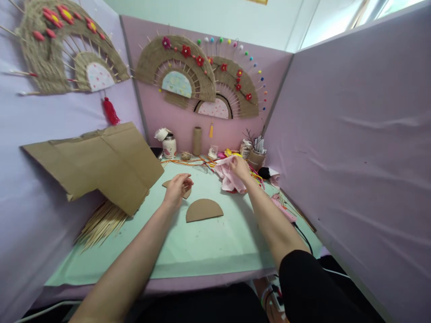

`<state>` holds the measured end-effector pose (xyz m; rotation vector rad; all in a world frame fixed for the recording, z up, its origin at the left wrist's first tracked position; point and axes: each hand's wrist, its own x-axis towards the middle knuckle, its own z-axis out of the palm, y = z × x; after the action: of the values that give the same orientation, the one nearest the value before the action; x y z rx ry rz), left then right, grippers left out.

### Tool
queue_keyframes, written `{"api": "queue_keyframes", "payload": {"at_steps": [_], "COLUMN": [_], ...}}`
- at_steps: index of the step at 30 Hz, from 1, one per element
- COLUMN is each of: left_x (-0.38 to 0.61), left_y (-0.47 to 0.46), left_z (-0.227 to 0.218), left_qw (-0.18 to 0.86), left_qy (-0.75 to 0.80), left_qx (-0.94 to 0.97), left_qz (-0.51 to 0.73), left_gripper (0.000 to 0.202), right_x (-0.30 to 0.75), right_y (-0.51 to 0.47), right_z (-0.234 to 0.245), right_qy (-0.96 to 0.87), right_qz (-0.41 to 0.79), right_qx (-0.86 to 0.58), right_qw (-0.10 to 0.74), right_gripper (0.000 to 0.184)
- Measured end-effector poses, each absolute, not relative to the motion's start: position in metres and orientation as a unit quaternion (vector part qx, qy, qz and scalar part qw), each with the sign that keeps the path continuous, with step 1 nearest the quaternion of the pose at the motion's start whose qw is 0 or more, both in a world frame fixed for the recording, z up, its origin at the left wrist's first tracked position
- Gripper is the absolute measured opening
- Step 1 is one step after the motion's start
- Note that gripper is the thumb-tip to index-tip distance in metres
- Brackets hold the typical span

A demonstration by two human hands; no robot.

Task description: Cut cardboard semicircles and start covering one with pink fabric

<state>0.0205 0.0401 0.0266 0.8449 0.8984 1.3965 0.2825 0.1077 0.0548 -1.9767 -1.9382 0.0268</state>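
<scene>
My right hand [240,168] pinches a pale pink cloth [229,178] by its upper edge, at the back right of the table. The cloth hangs crumpled below my fingers, its lower part by the table top. My left hand [177,188] is loosely curled with nothing visible between its fingers. Just behind and under it lies a small brown cardboard piece [187,193], partly hidden by the hand; whether they touch I cannot tell. A half-round cardboard piece [204,210] lies flat in front of me, between my two arms.
A large folded cardboard sheet [111,157] leans at the left, above a bundle of thin sticks [103,224]. Jars, a cardboard tube [197,141] and coloured pipe cleaners line the back. A pink glue gun [284,210] with a black cord lies right. Decorated fan shapes [178,63] hang on the partitions.
</scene>
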Motion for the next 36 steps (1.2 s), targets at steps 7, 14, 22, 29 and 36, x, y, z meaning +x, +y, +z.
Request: {"api": "queue_keyframes", "payload": {"at_steps": [7, 14, 22, 29, 36], "left_x": [0.015, 0.012, 0.019, 0.038, 0.064], "left_y": [0.039, 0.049, 0.054, 0.079, 0.127], "left_z": [0.018, 0.008, 0.011, 0.046, 0.078], "left_qw": [0.725, 0.762, 0.712, 0.674, 0.588], "left_qy": [0.336, 0.32, 0.348, 0.323, 0.297], "left_qx": [0.324, 0.254, 0.297, 0.36, 0.432], "left_qz": [0.506, 0.503, 0.533, 0.559, 0.616], "left_gripper": [0.042, 0.028, 0.062, 0.058, 0.053], "right_x": [0.217, 0.23, 0.396, 0.442, 0.448], "right_y": [0.081, 0.055, 0.074, 0.079, 0.095], "right_z": [0.075, 0.067, 0.066, 0.063, 0.137], "right_qy": [-0.718, -0.877, -0.591, -0.588, -0.576], "right_qz": [0.113, 0.235, -0.045, -0.105, -0.142], "right_qx": [-0.466, -0.39, -0.805, -0.802, -0.777], "right_qw": [0.504, 0.152, -0.008, 0.003, 0.212], "right_gripper": [0.048, 0.039, 0.035, 0.028, 0.038]}}
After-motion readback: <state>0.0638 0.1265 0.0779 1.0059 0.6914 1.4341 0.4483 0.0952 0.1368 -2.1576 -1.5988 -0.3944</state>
